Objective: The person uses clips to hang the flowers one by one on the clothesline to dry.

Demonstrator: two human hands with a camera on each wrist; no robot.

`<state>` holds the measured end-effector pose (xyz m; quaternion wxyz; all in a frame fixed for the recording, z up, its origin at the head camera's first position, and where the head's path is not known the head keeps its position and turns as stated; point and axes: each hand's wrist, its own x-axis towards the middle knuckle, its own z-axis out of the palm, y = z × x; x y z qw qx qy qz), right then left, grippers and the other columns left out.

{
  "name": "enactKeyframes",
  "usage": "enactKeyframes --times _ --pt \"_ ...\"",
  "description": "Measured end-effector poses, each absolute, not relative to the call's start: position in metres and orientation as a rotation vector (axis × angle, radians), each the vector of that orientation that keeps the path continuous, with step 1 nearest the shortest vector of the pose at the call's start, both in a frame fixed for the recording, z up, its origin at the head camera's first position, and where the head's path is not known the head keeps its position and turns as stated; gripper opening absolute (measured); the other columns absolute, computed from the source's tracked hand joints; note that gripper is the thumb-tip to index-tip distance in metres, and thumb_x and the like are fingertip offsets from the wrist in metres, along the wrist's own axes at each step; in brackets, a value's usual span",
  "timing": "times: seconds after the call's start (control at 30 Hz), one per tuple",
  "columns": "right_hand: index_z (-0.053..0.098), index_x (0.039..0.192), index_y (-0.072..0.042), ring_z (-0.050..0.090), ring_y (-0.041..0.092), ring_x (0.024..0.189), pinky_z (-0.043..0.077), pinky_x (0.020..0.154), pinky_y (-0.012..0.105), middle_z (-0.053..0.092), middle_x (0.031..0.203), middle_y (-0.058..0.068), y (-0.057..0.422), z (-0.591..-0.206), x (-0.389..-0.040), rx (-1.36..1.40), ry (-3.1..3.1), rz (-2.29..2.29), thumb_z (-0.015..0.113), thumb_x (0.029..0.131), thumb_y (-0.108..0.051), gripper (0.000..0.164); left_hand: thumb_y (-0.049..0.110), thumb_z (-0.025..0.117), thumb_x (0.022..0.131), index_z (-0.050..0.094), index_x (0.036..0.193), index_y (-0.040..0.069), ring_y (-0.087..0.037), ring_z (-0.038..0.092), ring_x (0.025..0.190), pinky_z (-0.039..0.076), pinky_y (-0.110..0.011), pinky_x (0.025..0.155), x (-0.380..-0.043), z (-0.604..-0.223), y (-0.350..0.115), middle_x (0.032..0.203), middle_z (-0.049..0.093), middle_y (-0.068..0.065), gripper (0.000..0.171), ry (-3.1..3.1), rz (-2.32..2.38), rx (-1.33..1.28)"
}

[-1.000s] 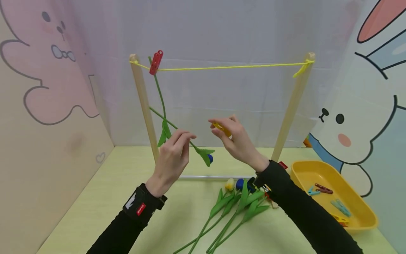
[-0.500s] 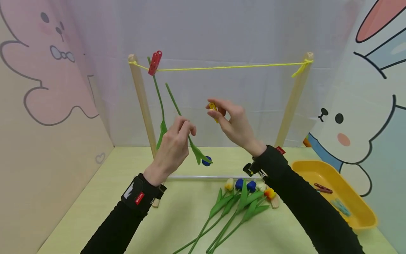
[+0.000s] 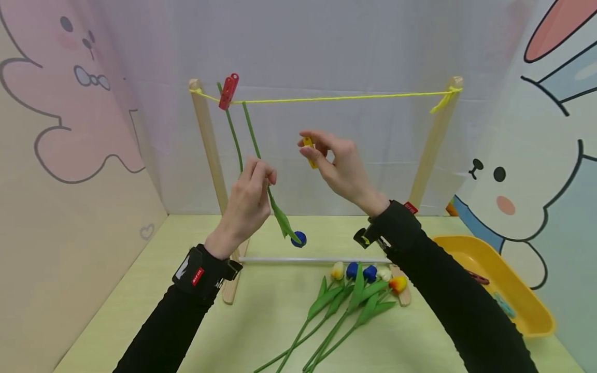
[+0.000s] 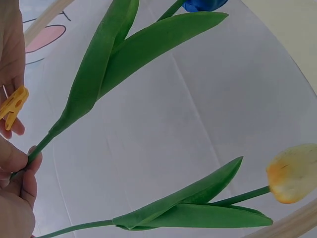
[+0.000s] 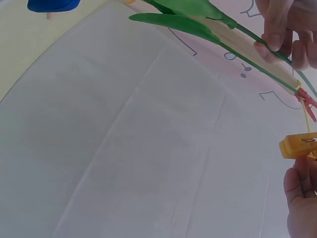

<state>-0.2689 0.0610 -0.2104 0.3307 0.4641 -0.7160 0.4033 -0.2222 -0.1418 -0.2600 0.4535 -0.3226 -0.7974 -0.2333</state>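
My left hand (image 3: 248, 204) pinches the green stem of a blue artificial tulip (image 3: 283, 220), its flower hanging down and its stem end up at the yellow string (image 3: 326, 99). Between thumb and fingers of my right hand (image 3: 342, 168) is a yellow clothespin (image 3: 309, 153), held below the string and to the right of the stem. A red clothespin (image 3: 228, 91) clips another tulip's stem to the string near the left post. In the left wrist view that hanging tulip (image 4: 292, 173) has a pale yellow flower, which my left hand hides in the head view.
Wooden posts (image 3: 209, 140) at left and right carry the string. Several tulips (image 3: 350, 305) lie on the table (image 3: 154, 311) in front of the frame's bar. At the right stands a yellow tray (image 3: 536, 311) with clothespins inside, partly behind my right sleeve.
My left hand has swung the blue tulip from slanting to nearly upright, raising its stem end to the string. My right hand has moved up and slightly left with the yellow clothespin.
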Motion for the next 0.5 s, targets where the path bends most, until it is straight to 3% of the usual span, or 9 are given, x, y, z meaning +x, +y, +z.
enactKeyframes --times 0.17,0.3,0.5 --pt "0.065 0.121 0.010 0.053 0.020 0.066 0.038 0.065 0.019 0.074 0.100 0.021 0.054 -0.193 -0.268 1.212 -1.847 1.074 0.066 0.095 -0.002 0.029 -0.024 0.043 0.089 0.045 0.096 -0.002 -0.027 0.047 0.076 0.039 -0.031 0.061 -0.227 -0.252 -0.144 0.094 0.043 -0.019 0.023 -1.932 -0.608 -0.804" --pt "0.063 0.125 0.010 0.063 0.025 0.071 0.043 0.069 0.018 0.074 0.103 0.022 0.048 -0.175 -0.266 1.192 -1.839 1.113 0.066 0.094 -0.002 0.033 -0.023 0.041 0.089 0.042 0.099 -0.004 -0.026 0.047 0.073 0.036 -0.028 0.060 -0.233 -0.247 -0.146 0.093 0.047 -0.021 0.022 -1.902 -0.676 -0.798" --pt "0.063 0.122 0.011 0.072 0.029 0.091 0.056 0.093 0.029 0.074 0.105 0.023 0.039 -0.152 -0.266 1.178 -1.898 1.132 0.065 0.095 -0.003 0.030 -0.021 0.042 0.092 0.040 0.101 -0.005 -0.024 0.049 0.068 0.032 -0.023 0.058 -0.239 -0.245 -0.148 0.093 0.050 -0.022 0.018 -1.901 -0.766 -0.778"
